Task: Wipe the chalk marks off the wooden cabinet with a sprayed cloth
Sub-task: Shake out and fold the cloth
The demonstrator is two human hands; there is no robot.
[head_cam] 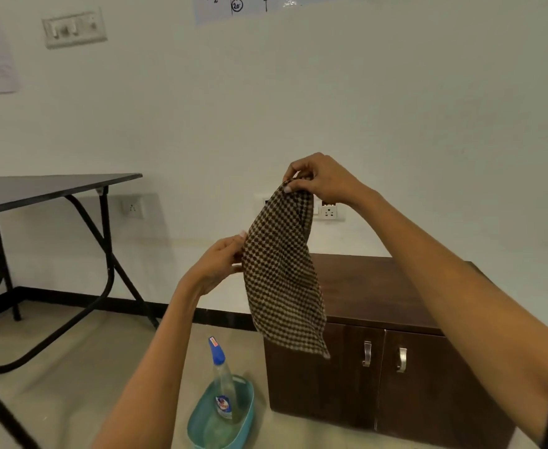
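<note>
A brown-and-cream checked cloth (282,277) hangs in the air in front of me. My right hand (321,178) pinches its top corner high up. My left hand (217,264) grips its left edge lower down. Behind and below the cloth stands the low dark wooden cabinet (395,319) with two doors and metal handles; no chalk marks show on the parts I see. A clear spray bottle (222,380) with a blue nozzle stands upright in a teal tub (243,422) on the floor, left of the cabinet.
A black folding table (49,189) stands at the left against the white wall. Wall sockets (329,212) sit just behind the cloth above the cabinet. Beige floor (72,367) lies open between the table legs and the tub.
</note>
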